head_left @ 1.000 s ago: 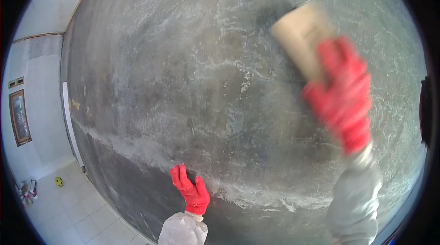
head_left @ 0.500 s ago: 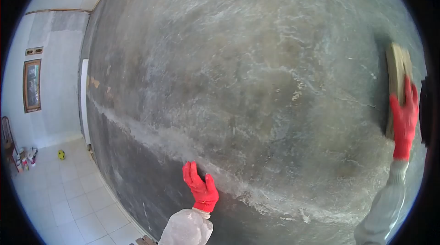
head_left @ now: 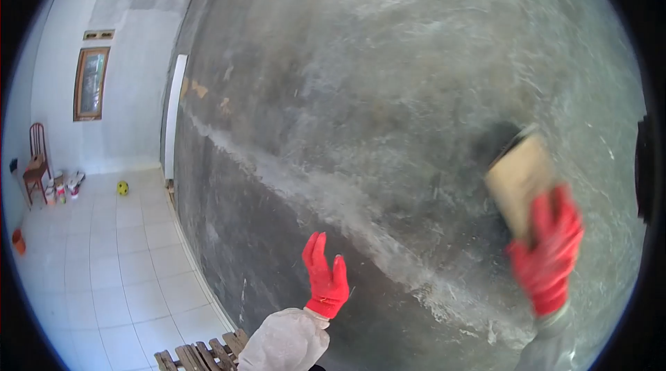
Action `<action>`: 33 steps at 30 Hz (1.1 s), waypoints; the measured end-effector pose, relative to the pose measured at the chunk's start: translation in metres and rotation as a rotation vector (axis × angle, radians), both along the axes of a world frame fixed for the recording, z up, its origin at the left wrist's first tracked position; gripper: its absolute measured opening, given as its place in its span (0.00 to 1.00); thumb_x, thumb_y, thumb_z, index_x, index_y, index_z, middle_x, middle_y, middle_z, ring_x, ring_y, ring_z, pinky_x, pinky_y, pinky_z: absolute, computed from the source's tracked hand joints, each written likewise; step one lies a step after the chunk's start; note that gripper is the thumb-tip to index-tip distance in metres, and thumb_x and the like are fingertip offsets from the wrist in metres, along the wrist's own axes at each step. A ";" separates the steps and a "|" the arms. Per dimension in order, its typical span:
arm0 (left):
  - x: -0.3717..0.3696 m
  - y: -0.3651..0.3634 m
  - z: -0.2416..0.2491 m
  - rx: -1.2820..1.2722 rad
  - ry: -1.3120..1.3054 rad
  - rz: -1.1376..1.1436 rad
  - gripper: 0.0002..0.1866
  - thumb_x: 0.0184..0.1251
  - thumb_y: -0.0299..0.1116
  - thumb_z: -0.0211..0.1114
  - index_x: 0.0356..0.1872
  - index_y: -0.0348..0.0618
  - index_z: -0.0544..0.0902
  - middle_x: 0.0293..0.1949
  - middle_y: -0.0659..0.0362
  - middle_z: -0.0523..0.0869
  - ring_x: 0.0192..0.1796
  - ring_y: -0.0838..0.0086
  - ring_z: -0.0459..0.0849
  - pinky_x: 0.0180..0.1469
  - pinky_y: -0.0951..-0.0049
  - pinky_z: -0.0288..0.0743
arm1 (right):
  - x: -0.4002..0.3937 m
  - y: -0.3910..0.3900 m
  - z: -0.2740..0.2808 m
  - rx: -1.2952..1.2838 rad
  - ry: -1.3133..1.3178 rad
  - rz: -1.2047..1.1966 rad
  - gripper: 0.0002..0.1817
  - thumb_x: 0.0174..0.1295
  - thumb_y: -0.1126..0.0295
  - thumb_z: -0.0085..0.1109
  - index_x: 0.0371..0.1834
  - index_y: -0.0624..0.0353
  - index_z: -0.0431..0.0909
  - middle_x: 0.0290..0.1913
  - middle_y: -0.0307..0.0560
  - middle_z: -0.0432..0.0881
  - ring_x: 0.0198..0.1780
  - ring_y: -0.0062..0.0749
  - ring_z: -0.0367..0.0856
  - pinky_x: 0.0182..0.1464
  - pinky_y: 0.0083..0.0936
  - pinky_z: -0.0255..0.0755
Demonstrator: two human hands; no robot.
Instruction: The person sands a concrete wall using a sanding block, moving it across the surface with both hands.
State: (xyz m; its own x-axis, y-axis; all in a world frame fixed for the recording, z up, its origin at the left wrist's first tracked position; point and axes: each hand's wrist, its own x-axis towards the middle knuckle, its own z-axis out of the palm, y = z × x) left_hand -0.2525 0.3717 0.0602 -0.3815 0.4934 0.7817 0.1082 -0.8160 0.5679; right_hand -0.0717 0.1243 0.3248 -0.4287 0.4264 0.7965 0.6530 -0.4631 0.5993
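In a red glove, my right hand [head_left: 551,249] grips a tan, flat rectangular wooden float [head_left: 524,177]. It is slightly blurred, and its far edge lies close against the grey plastered wall [head_left: 388,114], with a dark shadow beside it. My left hand [head_left: 326,281], also red-gloved, is raised at the lower middle, holding nothing. Its fingers are apart, near the darker lower part of the wall. A rough whitish band [head_left: 312,194] runs diagonally across the wall above the left hand.
A slatted wooden bench [head_left: 201,357] stands at the bottom, below my left sleeve. White floor tiles [head_left: 104,267] stretch to the far wall. There stand a red-brown chair [head_left: 37,163], several containers [head_left: 62,187] and a yellow ball [head_left: 123,188]. An orange pot [head_left: 19,241] is at far left.
My right hand has moved the float left from the right edge and turned it, showing its broad side. The view has shifted, bringing more bench and floor in. My left hand stays raised near the wall.
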 end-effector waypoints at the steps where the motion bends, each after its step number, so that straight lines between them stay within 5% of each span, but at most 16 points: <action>1: 0.004 -0.002 0.005 -0.017 -0.009 -0.049 0.31 0.68 0.31 0.58 0.71 0.32 0.63 0.70 0.40 0.63 0.71 0.45 0.62 0.73 0.51 0.56 | 0.001 0.007 0.031 0.181 -0.033 0.010 0.43 0.43 0.63 0.71 0.70 0.46 0.71 0.74 0.55 0.64 0.65 0.60 0.70 0.63 0.49 0.68; 3: 0.027 -0.008 0.008 -0.040 -0.031 -0.110 0.32 0.69 0.32 0.58 0.71 0.31 0.62 0.70 0.40 0.63 0.71 0.45 0.62 0.73 0.51 0.56 | -0.001 0.034 0.086 0.372 0.137 -0.010 0.44 0.44 0.64 0.72 0.72 0.45 0.69 0.74 0.54 0.64 0.64 0.58 0.71 0.63 0.44 0.70; 6: 0.069 -0.008 0.011 0.019 -0.102 -0.175 0.33 0.70 0.33 0.57 0.73 0.30 0.59 0.72 0.39 0.61 0.72 0.44 0.60 0.74 0.50 0.54 | -0.041 0.089 0.108 0.249 -0.016 0.039 0.42 0.44 0.64 0.74 0.69 0.45 0.71 0.72 0.52 0.66 0.61 0.55 0.73 0.61 0.43 0.71; 9: 0.088 -0.016 0.007 -0.003 -0.147 -0.114 0.36 0.70 0.35 0.56 0.74 0.30 0.55 0.74 0.38 0.55 0.74 0.43 0.55 0.75 0.49 0.49 | -0.090 0.140 0.040 -0.043 -0.023 -0.046 0.38 0.52 0.47 0.65 0.69 0.42 0.71 0.74 0.48 0.63 0.68 0.50 0.65 0.65 0.49 0.62; 10: 0.088 -0.018 0.006 -0.019 -0.141 -0.114 0.36 0.70 0.35 0.56 0.74 0.30 0.55 0.74 0.38 0.55 0.74 0.43 0.55 0.75 0.49 0.49 | -0.090 0.149 0.008 -0.058 -0.017 -0.047 0.38 0.52 0.47 0.65 0.69 0.42 0.71 0.74 0.48 0.63 0.68 0.50 0.65 0.65 0.49 0.62; 13: 0.072 -0.016 -0.001 -0.024 -0.232 -0.152 0.36 0.69 0.35 0.56 0.74 0.29 0.55 0.74 0.37 0.55 0.74 0.44 0.55 0.75 0.50 0.50 | -0.085 0.154 -0.090 -0.644 -0.119 -0.031 0.43 0.50 0.42 0.64 0.71 0.43 0.68 0.74 0.48 0.62 0.68 0.52 0.63 0.68 0.54 0.57; 15: 0.049 -0.008 -0.016 -0.038 -0.144 -0.120 0.35 0.68 0.34 0.55 0.73 0.29 0.55 0.73 0.37 0.55 0.74 0.44 0.55 0.75 0.52 0.50 | -0.071 0.131 -0.098 -0.749 -0.034 -0.014 0.44 0.46 0.45 0.68 0.70 0.44 0.69 0.74 0.51 0.61 0.68 0.57 0.62 0.68 0.56 0.56; 19: 0.040 0.013 -0.031 -0.025 -0.215 -0.096 0.35 0.67 0.32 0.55 0.73 0.28 0.56 0.73 0.37 0.55 0.74 0.44 0.56 0.75 0.52 0.51 | -0.071 0.095 -0.027 -0.356 -0.025 -0.064 0.48 0.37 0.51 0.75 0.69 0.46 0.71 0.72 0.56 0.63 0.65 0.57 0.65 0.65 0.53 0.60; 23: 0.067 0.015 -0.031 -0.044 -0.243 -0.119 0.36 0.66 0.34 0.55 0.73 0.29 0.57 0.73 0.38 0.58 0.73 0.44 0.57 0.74 0.51 0.52 | -0.088 0.151 0.072 0.106 -0.022 0.037 0.45 0.39 0.58 0.74 0.68 0.48 0.71 0.71 0.54 0.66 0.62 0.53 0.69 0.60 0.45 0.66; 25: 0.072 0.018 -0.033 -0.032 -0.239 -0.089 0.36 0.66 0.35 0.55 0.73 0.29 0.57 0.72 0.38 0.58 0.73 0.43 0.57 0.74 0.50 0.53 | -0.106 0.188 0.097 0.120 -0.030 0.106 0.41 0.43 0.58 0.73 0.67 0.46 0.72 0.71 0.52 0.65 0.61 0.50 0.71 0.57 0.41 0.69; 27: 0.074 0.018 -0.036 -0.048 -0.257 -0.060 0.36 0.67 0.37 0.55 0.72 0.29 0.57 0.71 0.37 0.60 0.72 0.42 0.59 0.74 0.50 0.53 | -0.157 0.210 0.073 -0.013 0.116 -0.002 0.39 0.47 0.56 0.71 0.67 0.46 0.72 0.73 0.51 0.64 0.62 0.49 0.71 0.61 0.44 0.67; 31: 0.074 0.018 -0.035 -0.036 -0.229 -0.033 0.36 0.67 0.38 0.56 0.72 0.29 0.58 0.71 0.37 0.60 0.72 0.42 0.59 0.74 0.49 0.53 | -0.132 0.275 -0.047 -0.433 -0.256 -0.069 0.37 0.50 0.47 0.67 0.66 0.42 0.71 0.70 0.48 0.66 0.61 0.47 0.67 0.63 0.48 0.61; 33: 0.073 0.018 -0.033 -0.030 -0.294 -0.066 0.36 0.67 0.37 0.56 0.72 0.29 0.59 0.71 0.37 0.60 0.72 0.42 0.59 0.74 0.48 0.53 | -0.146 0.244 -0.064 -0.680 -0.164 -0.016 0.40 0.50 0.45 0.67 0.68 0.43 0.70 0.72 0.49 0.64 0.65 0.50 0.66 0.64 0.50 0.60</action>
State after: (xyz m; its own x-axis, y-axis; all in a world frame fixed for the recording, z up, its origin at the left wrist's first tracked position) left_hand -0.1797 0.3902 0.0270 -0.5558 0.5457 0.6271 -0.1177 -0.7984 0.5905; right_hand -0.2176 0.3679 0.2611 -0.5103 0.8144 0.2764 0.5258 0.0411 0.8496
